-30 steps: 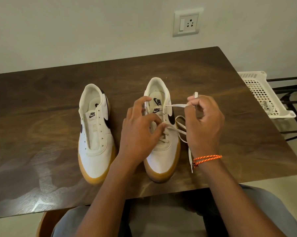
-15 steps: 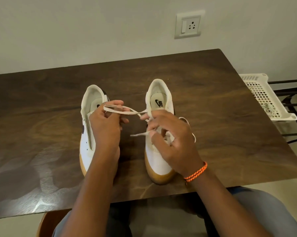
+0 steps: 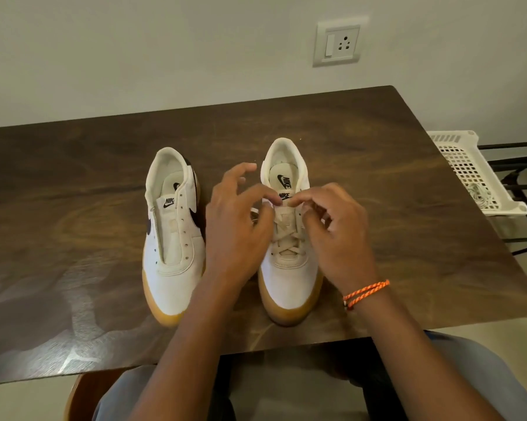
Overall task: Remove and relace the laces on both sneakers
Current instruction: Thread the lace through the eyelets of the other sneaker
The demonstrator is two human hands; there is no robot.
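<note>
Two white sneakers with gum soles stand side by side on the dark wooden table (image 3: 74,208), toes toward me. The left sneaker (image 3: 172,238) has bare eyelets and no lace. The right sneaker (image 3: 289,268) carries a cream lace (image 3: 288,238) crossed through its lower eyelets. Both hands meet over the tongue of the right sneaker. My left hand (image 3: 238,226) pinches the lace at its thumb and forefinger, its other fingers spread. My right hand (image 3: 332,226), with an orange cord at the wrist, pinches the lace near the top eyelets. The lace ends are hidden under the fingers.
A white perforated plastic basket (image 3: 475,174) sits on a black rack just past the table's right edge, with something pale lying in it. A wall socket (image 3: 338,42) is on the wall behind. My knees are under the near table edge.
My left hand, which held a lace end stretched out over the left sneaker, has come back to the right sneaker. Both hands now pinch the lace together at the tongue.
</note>
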